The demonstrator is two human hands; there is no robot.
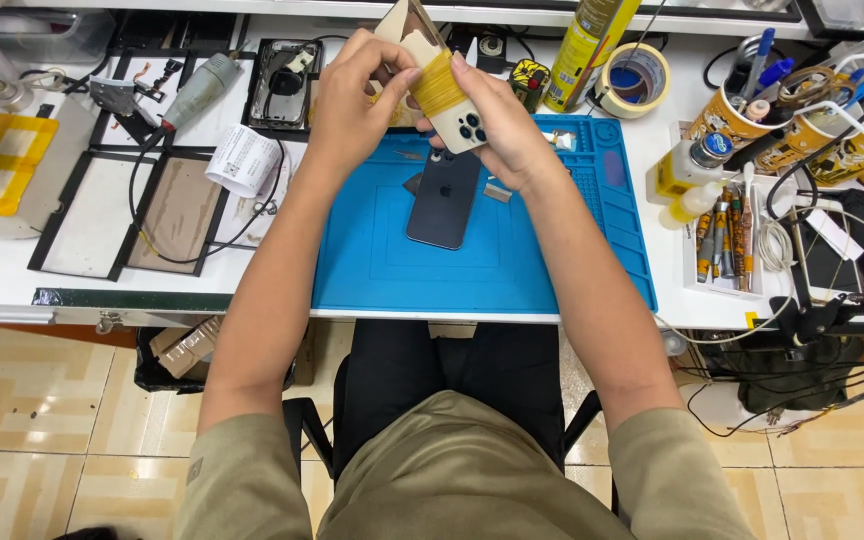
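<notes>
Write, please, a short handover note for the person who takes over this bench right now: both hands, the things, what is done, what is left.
Left hand and right hand hold a light-coloured phone together above the blue mat.
Yellow rubber bands already wrap its middle, camera end toward you.
A dark phone lies back up on the mat, untouched.
Left: whether more bands are needed cannot be told.

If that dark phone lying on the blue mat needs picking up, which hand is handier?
Probably the right hand: it sits almost directly above the dark phone on the blue mat. The left hand is farther off, pinching the top of the pale phone wrapped in yellow bands. Both are occupied.
</notes>
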